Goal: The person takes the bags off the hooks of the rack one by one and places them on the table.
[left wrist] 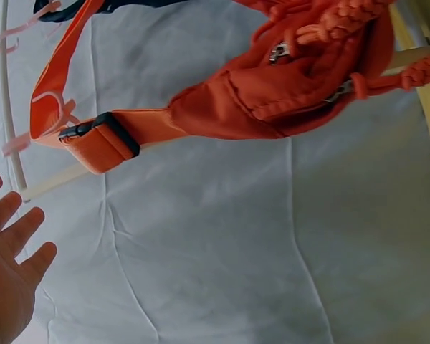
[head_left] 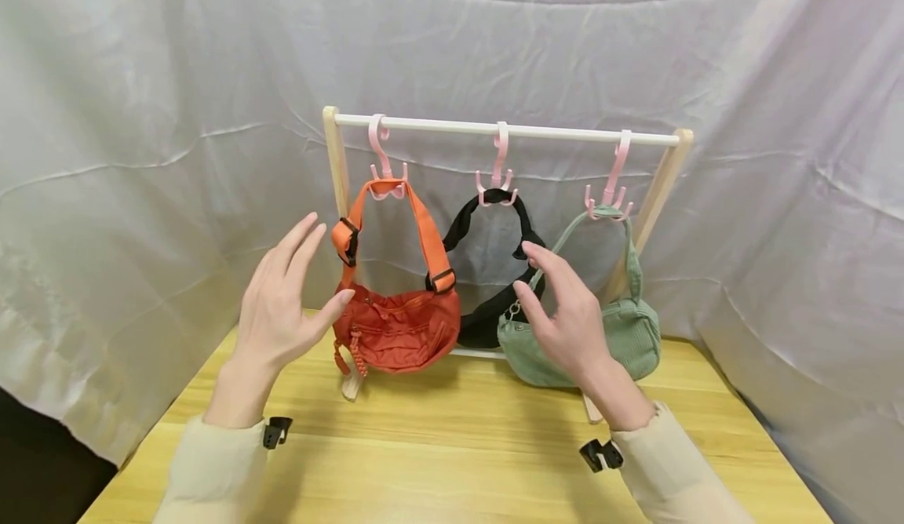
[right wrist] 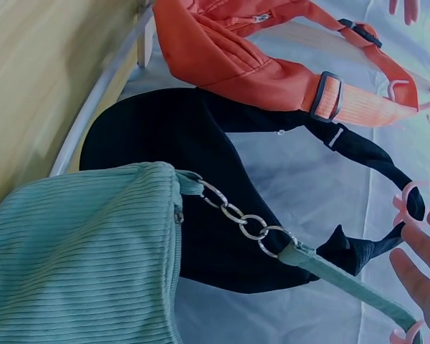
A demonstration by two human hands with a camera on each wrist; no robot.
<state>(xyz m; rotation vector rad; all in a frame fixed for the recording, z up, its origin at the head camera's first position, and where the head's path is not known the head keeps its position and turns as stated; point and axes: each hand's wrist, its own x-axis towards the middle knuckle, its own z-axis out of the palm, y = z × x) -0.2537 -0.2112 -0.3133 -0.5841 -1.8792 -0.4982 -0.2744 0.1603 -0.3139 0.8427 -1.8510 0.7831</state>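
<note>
Three bags hang by their straps from pink hooks on a small rack. The orange-red bag [head_left: 399, 336] is on the left, with an orange strap and braided zipper pulls. In the middle hangs a black bag [right wrist: 193, 136], partly hidden in the head view. On the right is a green corduroy bag [head_left: 628, 336] with a short metal chain [right wrist: 247, 222] at one strap end. My left hand [head_left: 282, 300] is raised beside the orange-red bag, fingers extended, holding nothing. My right hand [head_left: 568, 316], also without anything in it, overlaps the green bag in the head view, its fingers extended.
The rack has a white top bar [head_left: 452, 125] and wooden side posts [head_left: 662, 187]. Each pink hook [head_left: 500, 159] hangs from that bar. It all stands on a wood-grain table [head_left: 424, 453], with grey-white cloth [head_left: 494, 45] behind and at both sides.
</note>
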